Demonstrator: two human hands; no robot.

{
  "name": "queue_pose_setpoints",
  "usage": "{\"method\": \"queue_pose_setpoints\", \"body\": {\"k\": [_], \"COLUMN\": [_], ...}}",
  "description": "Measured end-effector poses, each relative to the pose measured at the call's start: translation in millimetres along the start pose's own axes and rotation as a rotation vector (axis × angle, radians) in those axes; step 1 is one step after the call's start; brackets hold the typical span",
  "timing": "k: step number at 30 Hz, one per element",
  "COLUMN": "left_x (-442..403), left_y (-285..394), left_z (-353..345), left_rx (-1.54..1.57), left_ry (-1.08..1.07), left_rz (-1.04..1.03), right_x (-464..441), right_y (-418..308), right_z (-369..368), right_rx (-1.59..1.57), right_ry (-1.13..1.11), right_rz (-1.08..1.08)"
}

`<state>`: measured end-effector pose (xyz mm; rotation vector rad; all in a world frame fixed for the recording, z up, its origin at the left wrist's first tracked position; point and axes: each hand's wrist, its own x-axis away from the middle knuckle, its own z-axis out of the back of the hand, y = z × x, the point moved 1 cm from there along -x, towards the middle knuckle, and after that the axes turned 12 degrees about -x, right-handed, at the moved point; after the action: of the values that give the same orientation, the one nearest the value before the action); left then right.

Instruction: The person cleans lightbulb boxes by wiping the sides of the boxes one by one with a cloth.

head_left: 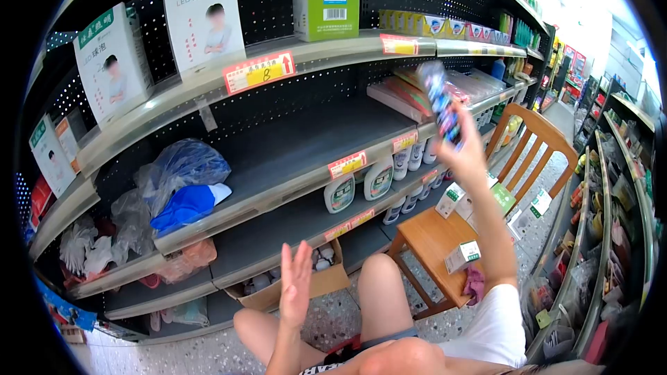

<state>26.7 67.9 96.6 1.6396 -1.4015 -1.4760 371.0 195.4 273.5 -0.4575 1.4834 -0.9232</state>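
Note:
My right hand (461,149) is raised in front of the middle shelf, fingers wrapped round the lower end of a slim, dark can (440,101). The can has blue, pink and white spots and a greyish top; motion blurs its print. It tilts a little to the left, close to a stack of flat packages (408,94) on that shelf. Lower down, my left hand (297,285) is held up with straight fingers and nothing in it, in front of an open cardboard box (323,281) of white bulb-like items on the bottom shelf.
A wooden chair (424,239) with small boxes on its seat stands to the right. White bottles (379,179) line the lower shelf. A blue cap (187,208) and plastic bags lie at left. LED bulb boxes (205,21) and a green box (326,0) stand above.

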Motion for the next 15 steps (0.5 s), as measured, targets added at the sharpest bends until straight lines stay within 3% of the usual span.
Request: {"method": "queue_pose_setpoints", "body": {"k": [4, 9, 13, 15], "left_x": [5, 4, 16, 28], "left_y": [-12, -25, -30, -36], "left_z": [25, 24, 25, 29], "left_rx": [-0.015, -0.044, -0.098, -0.111], "left_ry": [0.151, 0.245, 0.352, 0.416], "left_rz": [0.039, 0.074, 0.111, 0.131], "right_x": [-160, -319, -357, -384], "right_y": [-14, 9, 13, 19], "right_z": [64, 83, 62, 59], "right_rx": [0.260, 0.473, 0.657, 0.924], "right_ry": [0.093, 0.171, 0.148, 0.084], "right_rz": [-0.166, -0.104, -0.057, -0.061]}}
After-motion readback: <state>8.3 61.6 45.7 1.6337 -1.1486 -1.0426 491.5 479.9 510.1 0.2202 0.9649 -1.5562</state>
